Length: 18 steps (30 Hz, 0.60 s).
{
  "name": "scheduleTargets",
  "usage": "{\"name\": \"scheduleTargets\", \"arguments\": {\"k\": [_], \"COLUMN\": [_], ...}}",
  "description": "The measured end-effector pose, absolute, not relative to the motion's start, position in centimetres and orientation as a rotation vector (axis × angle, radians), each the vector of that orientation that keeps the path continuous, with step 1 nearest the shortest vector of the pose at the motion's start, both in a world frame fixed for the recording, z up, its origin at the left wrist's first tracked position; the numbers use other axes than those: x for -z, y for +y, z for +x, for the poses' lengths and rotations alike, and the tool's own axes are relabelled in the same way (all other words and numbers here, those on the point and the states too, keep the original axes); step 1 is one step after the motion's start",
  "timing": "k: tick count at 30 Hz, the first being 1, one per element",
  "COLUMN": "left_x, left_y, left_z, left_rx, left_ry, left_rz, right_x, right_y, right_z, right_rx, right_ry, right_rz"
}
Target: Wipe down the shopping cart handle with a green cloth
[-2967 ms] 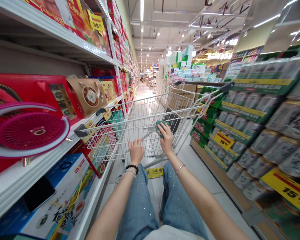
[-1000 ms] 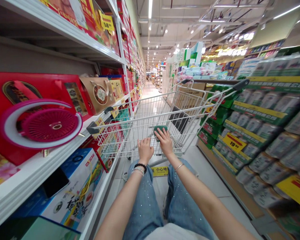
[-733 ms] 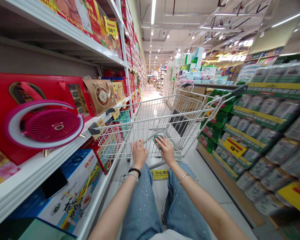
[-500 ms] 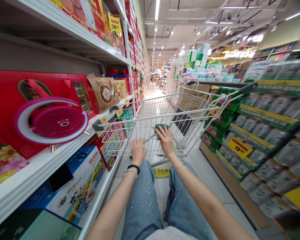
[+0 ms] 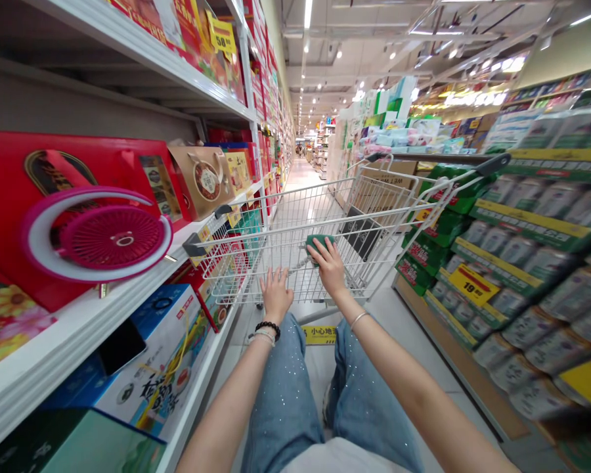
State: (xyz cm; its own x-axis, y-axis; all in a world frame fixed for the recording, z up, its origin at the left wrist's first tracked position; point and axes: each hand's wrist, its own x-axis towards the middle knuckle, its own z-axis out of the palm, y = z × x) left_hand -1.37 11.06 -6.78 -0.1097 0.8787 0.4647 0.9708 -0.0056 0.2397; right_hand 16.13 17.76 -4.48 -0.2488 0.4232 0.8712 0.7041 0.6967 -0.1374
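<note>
A wire shopping cart [image 5: 374,197] stands in the aisle in front of me. My right hand [image 5: 329,266] presses a green cloth [image 5: 316,241] against the cart's near wire side, fingers curled over it. My left hand [image 5: 276,294] is beside it, lower and to the left, with its fingers hooked on the cart's wire mesh. A dark beaded bracelet is on my left wrist and a thin bangle on the right. My knees in blue jeans [image 5: 285,394] are below the arms.
Shelving on the left holds red gift boxes [image 5: 79,171], a pink round fan [image 5: 98,236] and a blue-and-white box [image 5: 152,361]. Stacked can packs with yellow price tags [image 5: 522,249] line the right. A yellow floor sticker [image 5: 319,334] lies under the cart. The aisle runs ahead.
My right hand has slid the green cloth down and back up on the cart's wire. My left hand has shifted slightly along the mesh. The view has drifted a little.
</note>
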Motion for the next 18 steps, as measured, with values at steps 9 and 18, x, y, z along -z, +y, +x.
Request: {"name": "scheduleTargets", "arguments": {"k": [9,18], "left_x": [6.0,5.8], "left_y": [11.3,11.8], "left_z": [-0.7,0.2], "left_rx": [0.77,0.787], "left_ry": [-2.132,-2.122], "left_rz": [-2.0,-2.031], "right_x": [10.3,4.9], "right_y": [16.6,18.5], "right_z": [16.7,16.1], "right_rx": [0.278,0.217], "right_ry": [-2.103,-1.887], "right_rz": [-0.917,-0.926]}}
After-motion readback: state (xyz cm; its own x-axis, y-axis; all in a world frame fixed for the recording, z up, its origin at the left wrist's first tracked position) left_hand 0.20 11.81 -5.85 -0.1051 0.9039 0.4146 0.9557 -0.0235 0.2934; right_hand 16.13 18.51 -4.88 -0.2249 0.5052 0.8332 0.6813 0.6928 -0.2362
